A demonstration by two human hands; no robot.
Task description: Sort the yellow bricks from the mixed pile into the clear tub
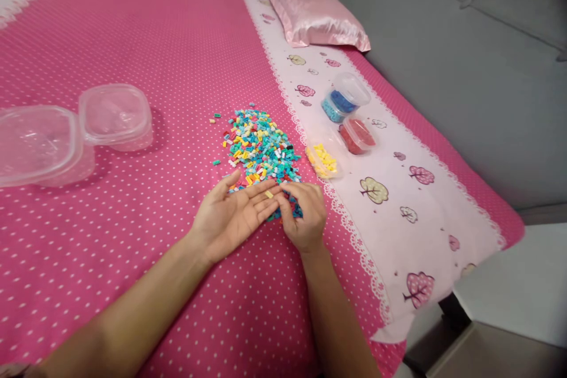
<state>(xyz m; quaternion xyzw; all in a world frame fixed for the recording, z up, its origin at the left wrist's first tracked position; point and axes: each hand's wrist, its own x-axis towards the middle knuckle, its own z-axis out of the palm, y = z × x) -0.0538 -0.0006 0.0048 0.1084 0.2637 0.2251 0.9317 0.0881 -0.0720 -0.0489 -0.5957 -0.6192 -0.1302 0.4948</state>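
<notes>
My left hand (234,212) lies palm up with its fingers stretched out flat. A small yellow toy brick (269,194) rests on those fingers, close to their tips. Thumb and fingers pinched together, my right hand (305,212) meets the left fingertips; what it grips, if anything, is too small or hidden to name. Just beyond both hands spreads a pile of small multicoloured toy bricks (261,144), mostly teal, blue, yellow and white. The hands cover its near part.
Right of the pile stand clear tubs: one with yellow bricks (325,160), one with red bricks (358,134), and one pair with blue bricks (342,102). Two clear containers (116,115) (39,142) are at left. A pink pillow (314,12) lies far back on the dotted bedspread (177,59).
</notes>
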